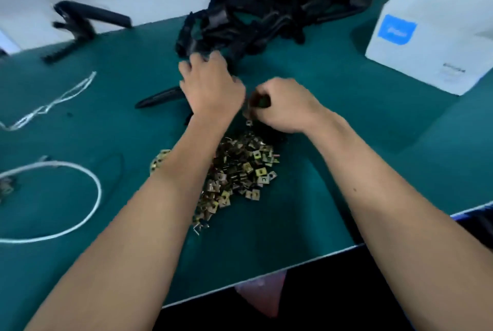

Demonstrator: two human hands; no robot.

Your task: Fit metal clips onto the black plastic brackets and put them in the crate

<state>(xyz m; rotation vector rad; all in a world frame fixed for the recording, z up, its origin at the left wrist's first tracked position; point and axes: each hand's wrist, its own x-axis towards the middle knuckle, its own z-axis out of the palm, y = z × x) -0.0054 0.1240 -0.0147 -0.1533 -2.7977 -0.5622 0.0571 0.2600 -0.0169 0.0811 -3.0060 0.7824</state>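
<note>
The left hand (210, 85) grips a black bracket (160, 96) whose long axis runs toward nine o'clock; the right hand (282, 106), at its three o'clock, pinches a metal clip (249, 122); clip pile (240, 170) at six o'clock.

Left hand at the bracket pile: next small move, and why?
Probably draw one bracket out toward the right hand. The left hand reaches into the bracket pile, while the right seems to pinch clips above the clip heap.
</note>
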